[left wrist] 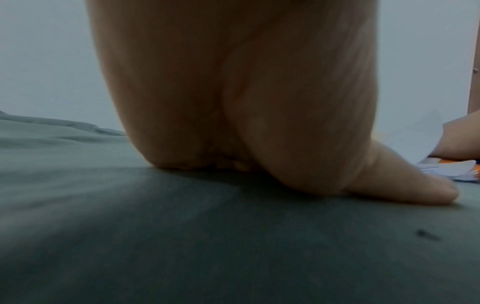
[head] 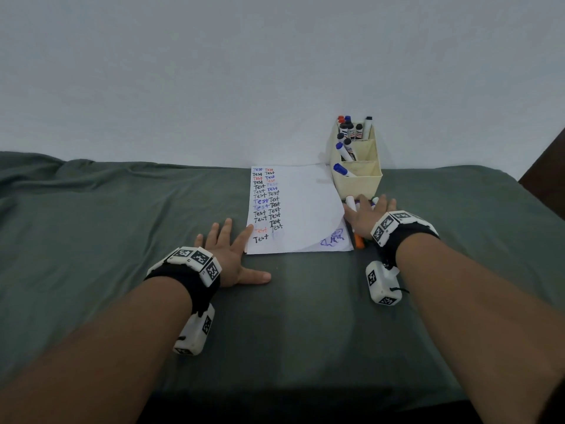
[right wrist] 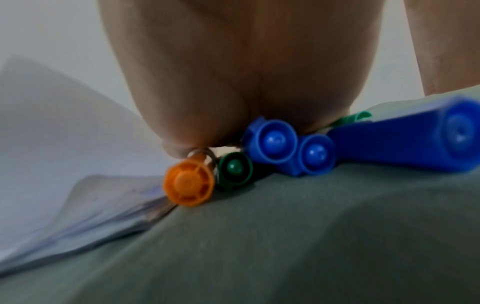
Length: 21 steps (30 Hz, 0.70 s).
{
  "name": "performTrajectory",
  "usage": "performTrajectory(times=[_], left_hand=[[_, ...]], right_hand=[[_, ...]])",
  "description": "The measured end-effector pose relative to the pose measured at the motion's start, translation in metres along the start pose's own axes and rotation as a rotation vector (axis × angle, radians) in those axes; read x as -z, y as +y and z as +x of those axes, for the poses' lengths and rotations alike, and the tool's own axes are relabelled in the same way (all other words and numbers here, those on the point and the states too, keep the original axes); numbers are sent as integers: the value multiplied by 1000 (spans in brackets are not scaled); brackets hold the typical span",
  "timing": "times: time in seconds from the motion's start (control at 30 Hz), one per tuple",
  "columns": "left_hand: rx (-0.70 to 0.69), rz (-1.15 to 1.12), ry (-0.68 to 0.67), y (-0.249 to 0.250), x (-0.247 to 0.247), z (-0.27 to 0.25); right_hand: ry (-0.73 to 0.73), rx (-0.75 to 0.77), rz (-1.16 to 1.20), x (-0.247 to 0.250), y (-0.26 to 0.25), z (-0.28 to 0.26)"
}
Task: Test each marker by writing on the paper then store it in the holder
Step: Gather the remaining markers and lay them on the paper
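Note:
A white paper (head: 305, 206) with two columns of "Test" words lies on the grey-green cloth. My left hand (head: 227, 250) lies flat on the cloth, fingers spread, its index tip at the paper's left edge. My right hand (head: 368, 214) rests flat over a loose pile of markers right of the paper. Under its palm the right wrist view shows an orange cap (right wrist: 188, 183), a green cap (right wrist: 235, 168), two blue caps (right wrist: 271, 140) and a large blue marker (right wrist: 405, 136). A cream holder (head: 362, 175) behind the hand holds several markers.
The paper's right side curls up (right wrist: 52, 123) beside the right hand. A pale wall (head: 275, 71) rises just behind the holder. The cloth is rumpled at far left (head: 46, 172). A dark brown edge (head: 547, 166) shows at far right.

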State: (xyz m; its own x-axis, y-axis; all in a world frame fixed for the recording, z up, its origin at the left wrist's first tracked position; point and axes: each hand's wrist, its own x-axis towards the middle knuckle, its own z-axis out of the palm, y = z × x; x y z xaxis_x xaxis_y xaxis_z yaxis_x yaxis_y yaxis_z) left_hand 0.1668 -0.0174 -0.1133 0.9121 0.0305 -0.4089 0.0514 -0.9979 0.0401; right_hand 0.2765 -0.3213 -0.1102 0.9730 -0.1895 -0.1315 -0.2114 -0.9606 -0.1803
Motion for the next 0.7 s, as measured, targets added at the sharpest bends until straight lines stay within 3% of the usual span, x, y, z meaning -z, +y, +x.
performTrajectory(times=[0.43, 0.7], left_hand=[[1, 7, -17, 3, 6, -9], [5, 8, -11, 3, 5, -7]], right_hand=[[-43, -25, 30, 13, 1, 1], [49, 187, -113, 17, 5, -8]])
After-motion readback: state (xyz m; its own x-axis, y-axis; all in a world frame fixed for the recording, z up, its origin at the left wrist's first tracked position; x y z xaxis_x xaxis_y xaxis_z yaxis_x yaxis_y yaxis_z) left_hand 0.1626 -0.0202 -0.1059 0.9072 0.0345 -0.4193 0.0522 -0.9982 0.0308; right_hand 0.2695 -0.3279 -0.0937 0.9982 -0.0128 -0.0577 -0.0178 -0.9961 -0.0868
